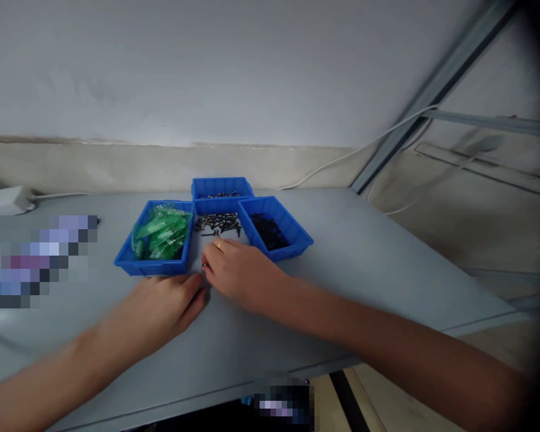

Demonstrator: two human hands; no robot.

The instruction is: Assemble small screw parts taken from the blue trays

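Observation:
My right hand [238, 270] is closed in a pinch in front of the blue bins. A tiny dark piece [205, 265] shows at its fingertips, too small to name. Just to its left, my left hand [173, 303] has thumb and fingers pressed together, the fingertips almost meeting those of the right. Whatever it may hold is hidden. Beyond the hands lies a loose pile of small dark screws [219, 223], with bins around it. The left blue bin [155, 268] contains green plastic packets [164, 234]. Black pieces [270, 233] lie in the right blue bin [293, 231].
A third blue bin [222, 186] with small brassy parts stands behind the pile, toward the wall. On the grey table [378, 264], a blurred-out object [45, 255] lies left and a white power strip [9, 201] behind it. A metal frame [405, 138] rises at the right.

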